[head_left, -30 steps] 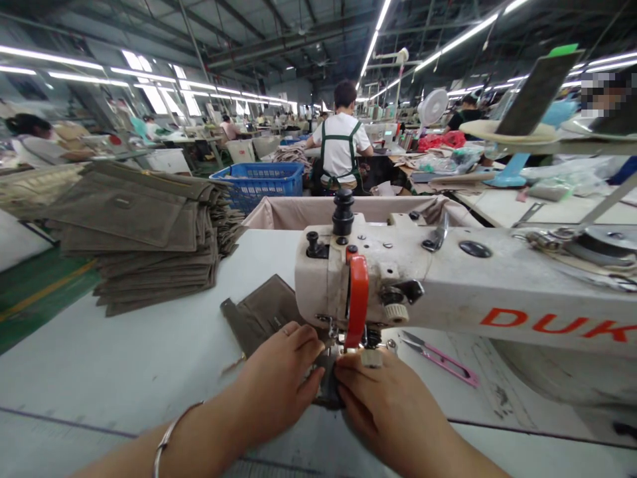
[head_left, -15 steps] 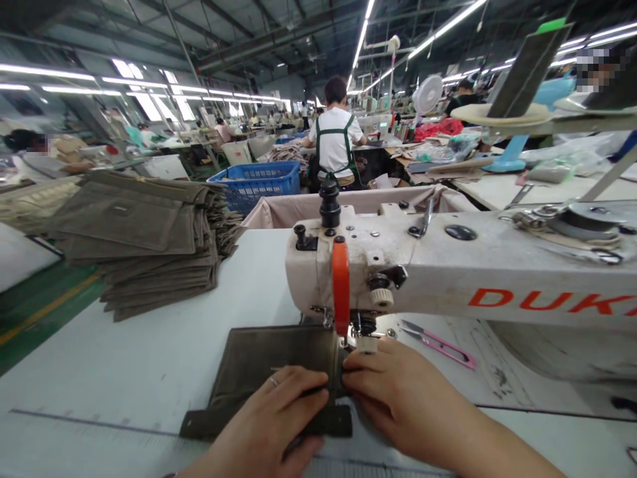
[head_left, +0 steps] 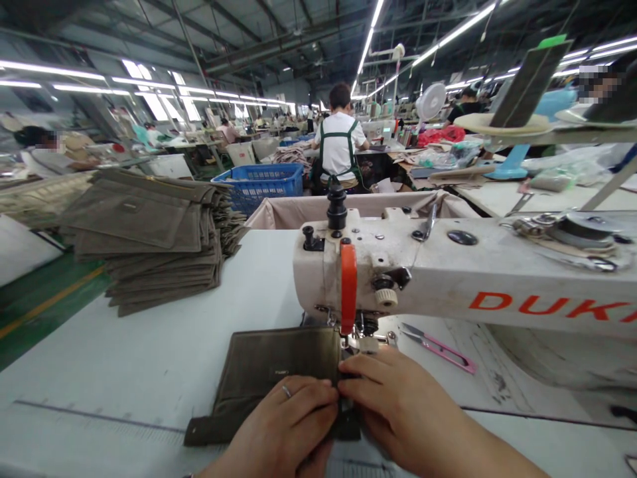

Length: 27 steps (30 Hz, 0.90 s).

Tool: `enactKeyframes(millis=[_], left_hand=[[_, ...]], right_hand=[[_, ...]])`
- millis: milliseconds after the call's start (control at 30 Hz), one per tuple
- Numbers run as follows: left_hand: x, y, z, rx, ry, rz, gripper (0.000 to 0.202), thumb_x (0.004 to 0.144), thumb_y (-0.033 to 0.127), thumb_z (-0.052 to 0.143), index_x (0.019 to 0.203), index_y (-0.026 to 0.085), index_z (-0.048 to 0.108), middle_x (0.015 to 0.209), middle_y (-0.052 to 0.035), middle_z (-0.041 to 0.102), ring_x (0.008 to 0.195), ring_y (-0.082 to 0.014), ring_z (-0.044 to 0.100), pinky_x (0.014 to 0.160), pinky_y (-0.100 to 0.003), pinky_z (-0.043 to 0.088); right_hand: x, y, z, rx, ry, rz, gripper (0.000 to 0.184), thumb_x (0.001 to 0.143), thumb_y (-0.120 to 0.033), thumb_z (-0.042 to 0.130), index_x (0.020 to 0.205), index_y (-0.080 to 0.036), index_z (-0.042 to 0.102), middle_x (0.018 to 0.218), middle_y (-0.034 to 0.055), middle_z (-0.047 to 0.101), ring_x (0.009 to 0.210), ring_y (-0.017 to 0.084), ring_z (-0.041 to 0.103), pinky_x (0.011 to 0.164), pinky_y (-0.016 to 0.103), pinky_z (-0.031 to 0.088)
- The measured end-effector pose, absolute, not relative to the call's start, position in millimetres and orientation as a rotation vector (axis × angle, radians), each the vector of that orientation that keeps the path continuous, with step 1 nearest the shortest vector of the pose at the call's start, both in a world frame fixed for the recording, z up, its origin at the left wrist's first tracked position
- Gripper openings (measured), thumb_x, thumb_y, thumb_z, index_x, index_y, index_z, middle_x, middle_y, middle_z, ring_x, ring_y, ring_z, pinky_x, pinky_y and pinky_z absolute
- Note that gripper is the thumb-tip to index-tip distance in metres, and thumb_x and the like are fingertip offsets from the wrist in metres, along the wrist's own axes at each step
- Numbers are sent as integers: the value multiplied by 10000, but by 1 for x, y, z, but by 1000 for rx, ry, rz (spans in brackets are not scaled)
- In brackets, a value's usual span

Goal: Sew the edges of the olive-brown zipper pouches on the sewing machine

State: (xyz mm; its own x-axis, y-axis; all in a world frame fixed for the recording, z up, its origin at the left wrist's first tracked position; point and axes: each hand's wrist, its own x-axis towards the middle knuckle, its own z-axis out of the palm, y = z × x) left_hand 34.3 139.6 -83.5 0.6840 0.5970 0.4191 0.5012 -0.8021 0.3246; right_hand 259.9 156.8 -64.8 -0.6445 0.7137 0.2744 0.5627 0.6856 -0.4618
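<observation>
A dark olive fabric panel (head_left: 279,352) with a small label lies flat on the sewing table, its right edge beneath the needle area of the sewing machine (head_left: 388,265). A folded strip (head_left: 209,430) runs along its near side. My left hand (head_left: 293,425), with a ring on one finger, is closed at the panel's near right part, its thumb mostly hidden. Fingertips of my right hand (head_left: 398,398) are pinched on the right edge, just in front of the presser foot. Both hands' fingertips nearly meet there.
Stacked olive fabric pieces (head_left: 149,226) stand at the left of the table. Pink thread snips (head_left: 440,348) lie right of the needle. Behind the machine are a cloth-lined bin (head_left: 283,211), a blue basket (head_left: 259,182) and a seated co-worker (head_left: 339,143).
My left hand has drawn closer to my right, its fingers now more bunched, uncovering the label. My right hand stays at the panel's edge. The whole view has shifted slightly.
</observation>
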Motion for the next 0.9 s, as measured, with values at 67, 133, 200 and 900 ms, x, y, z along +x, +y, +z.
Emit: enactKeyframes(millis=[67,133,200,900], left_hand=[[34,141,-81,2694,901,767,350,814,91,551,1141,173,645,1116,-60,699,1055,-220,637,971,-326,533],[34,144,-77,2671,917,742,372,808,95,563,1162,180,641,1131,-62,695,1068,-227,634,983,-343,530],[35,149,-72,2649,930,714,379,807,99,571,1169,188,642,1138,-61,692,1060,-231,635,980,-359,533],[30,215,-74,2720,863,589,245,878,166,620,1117,202,659,1116,-61,669,1064,-227,604,988,-394,487]], right_hand=[[260,156,-67,-991,-2446,444,371,800,-52,531,1067,-260,683,1193,1,666,1031,193,608,927,368,460],[259,156,-70,-1008,-2439,426,376,796,-55,532,1078,-254,681,1206,9,661,1052,202,599,949,379,456],[259,156,-73,-1032,-2434,411,370,798,-60,527,1083,-243,677,1195,23,658,1061,215,588,953,391,455],[252,164,-81,-1276,-2331,340,282,848,-115,429,1059,-191,599,1021,90,658,931,271,600,810,437,515]])
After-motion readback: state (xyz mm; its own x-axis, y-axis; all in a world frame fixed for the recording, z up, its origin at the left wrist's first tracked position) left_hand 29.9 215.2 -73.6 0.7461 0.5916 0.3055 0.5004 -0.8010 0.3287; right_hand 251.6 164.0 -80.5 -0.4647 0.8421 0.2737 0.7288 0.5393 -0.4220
